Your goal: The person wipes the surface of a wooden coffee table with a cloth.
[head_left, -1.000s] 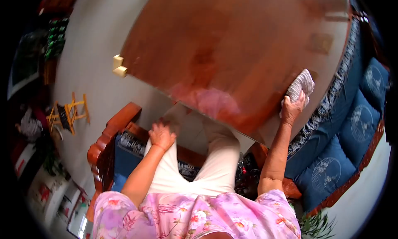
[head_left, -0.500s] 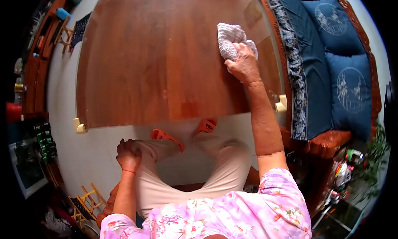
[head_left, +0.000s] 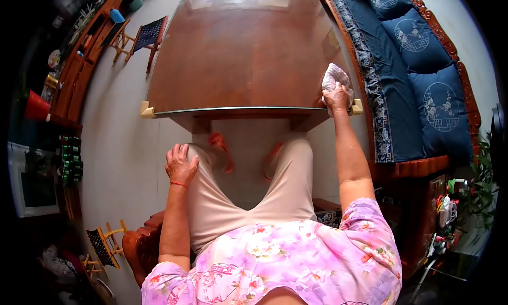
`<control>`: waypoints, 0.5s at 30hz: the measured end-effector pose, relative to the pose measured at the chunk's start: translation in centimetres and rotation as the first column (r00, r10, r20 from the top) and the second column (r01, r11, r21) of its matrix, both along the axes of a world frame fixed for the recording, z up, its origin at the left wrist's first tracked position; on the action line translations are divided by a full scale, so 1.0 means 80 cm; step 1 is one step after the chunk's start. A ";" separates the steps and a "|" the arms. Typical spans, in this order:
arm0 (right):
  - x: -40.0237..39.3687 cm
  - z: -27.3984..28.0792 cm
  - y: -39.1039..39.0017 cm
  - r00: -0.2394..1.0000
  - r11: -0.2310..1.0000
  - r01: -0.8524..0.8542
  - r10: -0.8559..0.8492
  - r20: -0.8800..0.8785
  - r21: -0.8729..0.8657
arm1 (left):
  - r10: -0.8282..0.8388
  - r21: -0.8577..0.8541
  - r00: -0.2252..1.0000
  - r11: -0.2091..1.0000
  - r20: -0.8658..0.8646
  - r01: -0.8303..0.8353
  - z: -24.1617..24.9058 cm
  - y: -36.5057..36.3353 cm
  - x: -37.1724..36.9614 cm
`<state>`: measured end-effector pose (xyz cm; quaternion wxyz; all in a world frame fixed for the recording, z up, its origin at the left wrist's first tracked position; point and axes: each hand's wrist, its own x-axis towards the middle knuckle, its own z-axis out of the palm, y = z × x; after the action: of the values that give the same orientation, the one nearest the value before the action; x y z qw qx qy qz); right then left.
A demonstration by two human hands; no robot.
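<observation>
A glass-topped brown wooden table (head_left: 248,61) stands in front of me. At its near right corner my right hand (head_left: 337,97) grips a crumpled pale cloth (head_left: 334,76), pressed on the tabletop close to a cream corner guard (head_left: 357,107). My left hand (head_left: 181,165), with a red band at the wrist, rests on my left knee, its fingers spread and nothing in it. A second cream guard (head_left: 147,110) covers the near left corner.
A sofa (head_left: 394,88) with blue cushions runs along the right. Folding stools (head_left: 148,36) stand on the left, near a long wooden cabinet (head_left: 76,88). Red slippers (head_left: 222,150) are below the table edge. Another stool (head_left: 106,244) is at lower left.
My right hand and the cloth have come nearer to me, to the table's near right corner. The view has shifted, showing more floor. My left hand stays on the knee, its fingers more visible.
</observation>
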<state>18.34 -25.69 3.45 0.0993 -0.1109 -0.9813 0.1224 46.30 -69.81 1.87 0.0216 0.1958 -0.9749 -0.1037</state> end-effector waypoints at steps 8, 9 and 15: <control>0.033 -0.001 -0.089 0.998 0.998 -0.053 0.053 0.025 0.014 | 0.076 0.096 0.996 0.992 0.042 -0.080 -0.036 -0.019 -0.034; 0.036 0.001 -0.101 0.998 0.998 -0.054 0.054 0.030 0.018 | 0.073 0.120 0.996 0.990 0.044 -0.077 -0.034 -0.020 -0.038; 0.045 -0.018 -0.193 0.971 0.971 -0.235 0.236 -0.038 0.047 | 0.018 0.124 0.994 0.992 0.108 -0.032 -0.015 0.008 -0.062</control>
<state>21.93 -41.09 2.02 0.1077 0.0111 -0.9874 0.1151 41.37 -69.17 0.67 -0.0414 0.2141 -0.9637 -0.1539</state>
